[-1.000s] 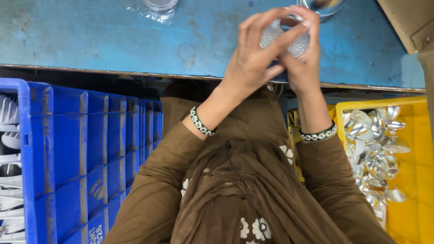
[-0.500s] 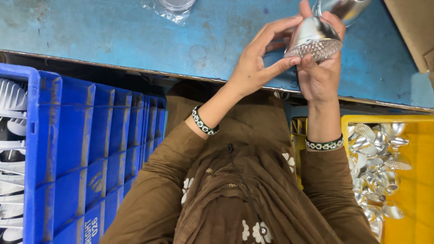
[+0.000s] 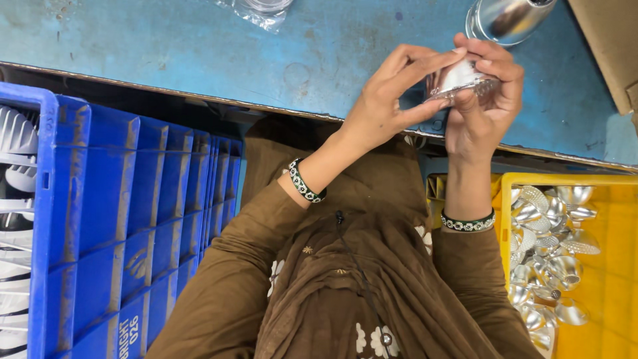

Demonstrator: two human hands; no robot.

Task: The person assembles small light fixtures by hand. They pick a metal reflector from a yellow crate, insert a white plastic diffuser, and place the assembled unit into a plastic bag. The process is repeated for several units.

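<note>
A shiny reflector (image 3: 458, 78) is held above the blue table (image 3: 199, 46) edge, pinched between fingers of the left hand (image 3: 389, 100) and cupped by the right hand (image 3: 482, 110), with a yellow crate (image 3: 615, 266) near.

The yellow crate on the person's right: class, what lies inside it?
The yellow crate holds a heap of shiny silver reflector cups. Its lower layers and floor are covered by them.

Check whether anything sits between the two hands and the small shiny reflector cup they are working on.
Nothing visible does. The left hand and right hand both grip the silver reflector cup directly, bare fingers on its rim and sides, above the blue table.
</note>
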